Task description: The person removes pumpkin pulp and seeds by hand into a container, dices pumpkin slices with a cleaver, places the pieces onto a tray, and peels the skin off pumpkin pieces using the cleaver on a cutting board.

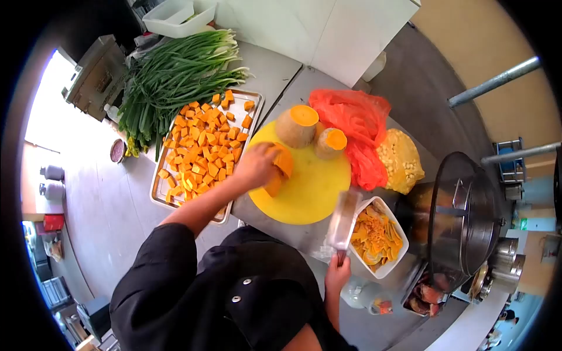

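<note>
The left hand [256, 167] gripped squash [284, 159] at the board's [313, 196] nine o'clock; the right hand [338, 272] clasped a cleaver [342, 225] at five (blurred); the squash, being curved, could have rolled.

The person's left hand [256, 167] is blurred and covers part of the peeled orange squash piece [282, 161], so its grip cannot be told. The broad metal cleaver [342, 219] is motion-smeared, most of its handle hidden in the right hand [338, 275]. The left forearm hides part of the rectangular metal tray [239, 104]. The top edge crops the white plastic tub [158, 23].
</note>
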A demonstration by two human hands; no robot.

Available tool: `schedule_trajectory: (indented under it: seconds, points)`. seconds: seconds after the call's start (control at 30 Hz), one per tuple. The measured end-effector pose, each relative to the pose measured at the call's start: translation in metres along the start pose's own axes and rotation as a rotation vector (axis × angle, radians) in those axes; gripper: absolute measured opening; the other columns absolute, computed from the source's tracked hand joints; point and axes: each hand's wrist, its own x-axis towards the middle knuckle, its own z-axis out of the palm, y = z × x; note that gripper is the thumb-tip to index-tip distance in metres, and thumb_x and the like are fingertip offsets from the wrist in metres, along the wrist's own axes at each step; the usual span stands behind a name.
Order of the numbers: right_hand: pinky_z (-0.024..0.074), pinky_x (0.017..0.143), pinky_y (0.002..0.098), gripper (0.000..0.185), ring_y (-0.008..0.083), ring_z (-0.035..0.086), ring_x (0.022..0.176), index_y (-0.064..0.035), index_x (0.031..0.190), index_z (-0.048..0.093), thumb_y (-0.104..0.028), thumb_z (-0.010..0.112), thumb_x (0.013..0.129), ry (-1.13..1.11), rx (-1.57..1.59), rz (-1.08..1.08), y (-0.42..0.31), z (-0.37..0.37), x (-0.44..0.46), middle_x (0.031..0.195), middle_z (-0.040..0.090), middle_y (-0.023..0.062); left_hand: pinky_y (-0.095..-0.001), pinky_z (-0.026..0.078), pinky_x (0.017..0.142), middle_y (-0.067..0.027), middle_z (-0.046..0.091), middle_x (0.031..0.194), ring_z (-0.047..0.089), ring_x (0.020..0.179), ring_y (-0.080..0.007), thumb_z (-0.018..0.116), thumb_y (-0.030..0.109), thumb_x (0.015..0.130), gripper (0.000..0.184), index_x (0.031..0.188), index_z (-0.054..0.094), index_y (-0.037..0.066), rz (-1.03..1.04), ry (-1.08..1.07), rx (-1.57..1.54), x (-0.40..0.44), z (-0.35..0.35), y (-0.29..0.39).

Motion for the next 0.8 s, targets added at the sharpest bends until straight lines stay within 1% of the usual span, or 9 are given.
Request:
schedule_trajectory:
  seconds: [0.03, 0.13, 0.23, 0.33, 0.43, 0.63, 0.7, 0.77, 0.8]
  points:
    - [0.0512, 0.063, 0.0433, 0.027, 0.0331, 0.066, 0.068, -0.0027, 0.099, 0.061, -0.028, 0.069, 0.095, -0.029, -0.067, -0.078, -0.035, 0.006, 0.014, 0.078, 0.067, 0.016, -0.0465, 0.048, 0.102, -0.015, 0.06, 0.131, 0.059, 0.119, -0.0366, 0.074, 0.02, 0.078, 0.051, 0.128, 0.064, 0.011, 0.049, 0.008, 0.058, 0.008, -0.013, -0.022]
    - [0.0507, 0.072, 0.0534, 0.032, 0.0476, 0.066, 0.084, -0.0041, 0.101, 0.061, -0.035, 0.067, 0.094, -0.093, -0.164, -0.076, -0.044, 0.046, 0.041, 0.086, 0.068, 0.0254, -0.0462, 0.048, 0.101, -0.0134, 0.062, 0.126, 0.06, 0.116, -0.0347, 0.077, 0.023, 0.077, 0.057, 0.131, 0.062, 0.013, 0.221, -0.357, 0.051, 0.045, -0.021, -0.046]
    - [0.0499, 0.075, 0.056, 0.033, 0.0494, 0.066, 0.087, -0.0042, 0.1, 0.061, -0.037, 0.066, 0.095, -0.2, -0.233, -0.013, -0.055, 0.058, 0.052, 0.089, 0.069, 0.0262, -0.0434, 0.052, 0.096, -0.0102, 0.063, 0.119, 0.062, 0.111, -0.0316, 0.077, 0.026, 0.078, 0.053, 0.128, 0.064, 0.014, 0.464, -0.41, 0.168, 0.059, -0.013, -0.036]
    - [0.05, 0.075, 0.0556, 0.035, 0.0497, 0.066, 0.087, -0.0034, 0.099, 0.058, -0.037, 0.067, 0.094, -0.185, -0.179, -0.042, -0.05, 0.067, 0.05, 0.089, 0.069, 0.0267, -0.0402, 0.055, 0.088, -0.0076, 0.064, 0.115, 0.063, 0.107, -0.0279, 0.075, 0.028, 0.08, 0.042, 0.118, 0.066, 0.015, 0.682, -0.448, 0.344, 0.063, 0.0, -0.038]
    - [0.0496, 0.076, 0.0557, 0.035, 0.0497, 0.065, 0.088, -0.0028, 0.097, 0.058, -0.035, 0.069, 0.093, -0.208, -0.163, -0.038, -0.047, 0.072, 0.045, 0.088, 0.068, 0.0269, -0.0385, 0.056, 0.082, -0.0057, 0.063, 0.11, 0.064, 0.103, -0.0261, 0.072, 0.029, 0.081, 0.031, 0.109, 0.067, 0.015, 0.736, -0.348, 0.266, 0.059, 0.005, -0.05]
    - [0.0504, 0.073, 0.0554, 0.035, 0.0494, 0.066, 0.085, -0.0035, 0.096, 0.058, -0.035, 0.07, 0.092, -0.229, -0.148, -0.023, -0.045, 0.081, 0.037, 0.085, 0.068, 0.0266, -0.0374, 0.057, 0.081, -0.0063, 0.061, 0.107, 0.063, 0.101, -0.0264, 0.069, 0.021, 0.082, 0.028, 0.108, 0.067, 0.012, 0.799, -0.198, 0.062, 0.048, 0.007, -0.067]
    - [0.0509, 0.072, 0.0554, 0.035, 0.0493, 0.066, 0.084, -0.0038, 0.096, 0.058, -0.036, 0.07, 0.091, -0.219, -0.126, -0.001, -0.046, 0.082, 0.034, 0.084, 0.068, 0.0264, -0.0385, 0.056, 0.08, -0.0077, 0.061, 0.097, 0.063, 0.097, -0.0285, 0.061, 0.014, 0.084, 0.018, 0.101, 0.068, 0.011, 0.737, -0.177, 0.03, 0.038, 0.0, -0.058]
    - [0.0513, 0.071, 0.0555, 0.035, 0.0494, 0.066, 0.083, -0.0039, 0.096, 0.058, -0.036, 0.07, 0.091, -0.202, -0.086, 0.013, -0.046, 0.083, 0.033, 0.083, 0.068, 0.0262, -0.0395, 0.056, 0.078, -0.0106, 0.065, 0.095, 0.066, 0.092, -0.0323, 0.065, 0.01, 0.085, 0.016, 0.1, 0.071, 0.008, 0.654, -0.177, -0.11, 0.038, 0.005, -0.055]
    - [0.0516, 0.071, 0.0555, 0.035, 0.0491, 0.066, 0.083, -0.0039, 0.095, 0.057, -0.037, 0.071, 0.091, -0.201, -0.104, 0.045, -0.047, 0.083, 0.032, 0.082, 0.068, 0.0259, -0.0396, 0.056, 0.077, -0.0124, 0.067, 0.092, 0.067, 0.089, -0.0347, 0.067, 0.007, 0.085, 0.013, 0.097, 0.072, 0.006, 0.488, -0.072, -0.257, 0.039, 0.011, -0.035]
